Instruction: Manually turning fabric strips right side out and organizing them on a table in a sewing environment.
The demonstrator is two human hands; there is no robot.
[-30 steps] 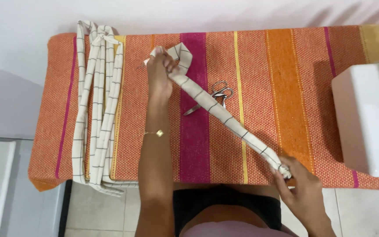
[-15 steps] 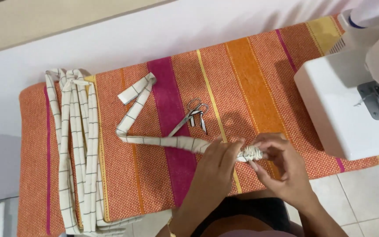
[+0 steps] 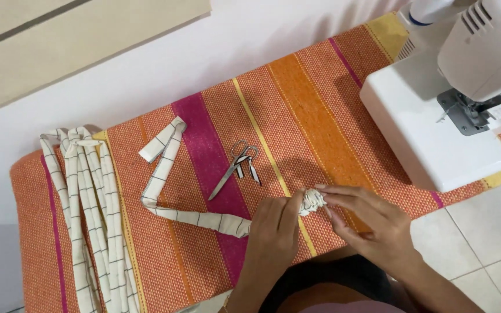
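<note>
Bunching fabric strip (image 3: 175,214) near table's front edge, both hands (image 3: 273,237) (image 3: 372,223).

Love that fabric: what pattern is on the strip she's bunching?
Cream with thin dark grid lines, on the long cloth strip; head view.

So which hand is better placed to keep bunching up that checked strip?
Probably the left hand: it rests on the flat strip trailing leftward, so it could feed more, while the right hand pinches the gathered end.
</note>
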